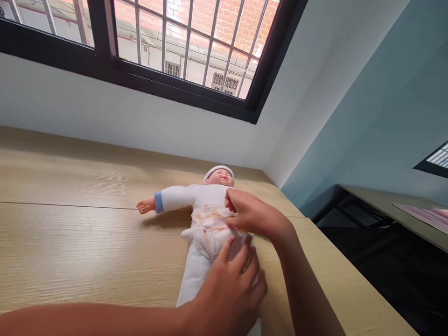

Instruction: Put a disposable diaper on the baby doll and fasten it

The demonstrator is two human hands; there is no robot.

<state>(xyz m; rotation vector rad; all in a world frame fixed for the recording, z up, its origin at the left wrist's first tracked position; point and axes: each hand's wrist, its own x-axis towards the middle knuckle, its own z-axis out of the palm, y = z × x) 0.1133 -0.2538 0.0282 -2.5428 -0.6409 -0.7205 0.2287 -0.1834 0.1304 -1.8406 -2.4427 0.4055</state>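
Note:
A baby doll (pixel 210 195) lies on its back on the wooden table, in a white outfit with a blue cuff and a white cap. Around its hips is a white diaper (pixel 205 240) with orange and pink marks near the waist. My left hand (pixel 233 284) lies over the diaper's front and the doll's thigh, fingers bent and apart; its thumb is hidden. Above it, my right hand (pixel 254 212) is closed at the waist on the right side, fingertips against the diaper's upper edge. The doll's arm on that side is hidden behind my right hand.
The wooden table (pixel 70 252) runs along a white wall under a barred window (pixel 189 42). Its right edge slopes down past my right forearm. Beyond a dark gap stands another table (pixel 378 203) with a pink sheet (pixel 425 214) on it.

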